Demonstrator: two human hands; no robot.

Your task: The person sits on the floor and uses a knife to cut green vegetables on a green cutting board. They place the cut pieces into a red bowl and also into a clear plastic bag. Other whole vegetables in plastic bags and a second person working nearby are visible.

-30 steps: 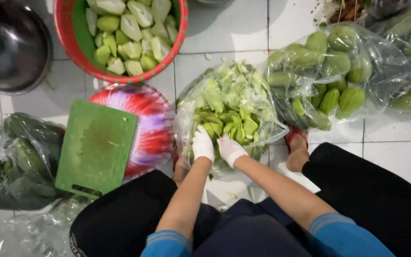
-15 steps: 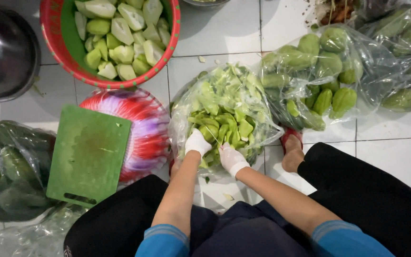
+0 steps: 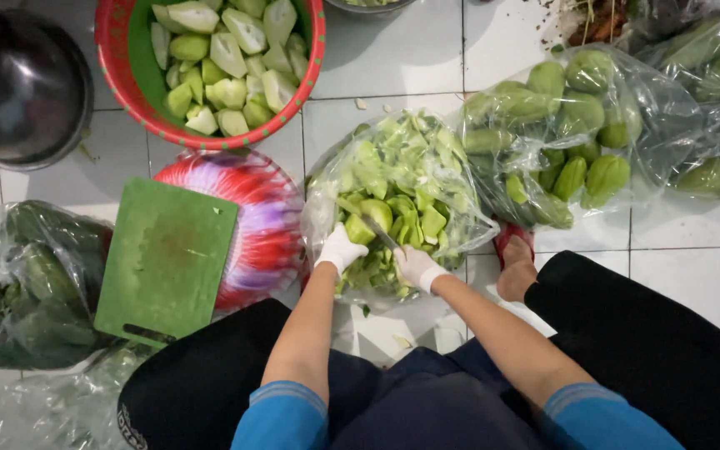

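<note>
- The white-gloved left hand closes around a pale green piece of peeled squash, holding it over the open clear plastic bag of green peelings, which sits just beyond the person's knees at twelve o'clock.
- The white-gloved right hand wraps shut on the handle of a thin dark knife; the blade runs up toward ten o'clock and meets the squash piece right beside the left fingertips.
- Risk one, as I judge it: the blade lies close to the left fingers, so a slip on wet flesh could nick the glove.
- Risk two: the squash piece looks slick and small, and the grip sits near its lower edge; it could pop free and drop among the peelings.
- Risk three: the bag's rim sags loosely, so trimmings could spill onto the white tiled floor, where a few scraps already lie.
- A bare foot in a red sandal rests at three o'clock of the right hand, close under the work; a dropped knife would land near it.
- At ten o'clock stands the red plastic basin with a green inside, filled with peeled squash halves; at nine o'clock a green rectangular cutting board leans on a red-and-white patterned round bowl.
- At two o'clock lies a clear bag of whole green squashes, untouched.
</note>
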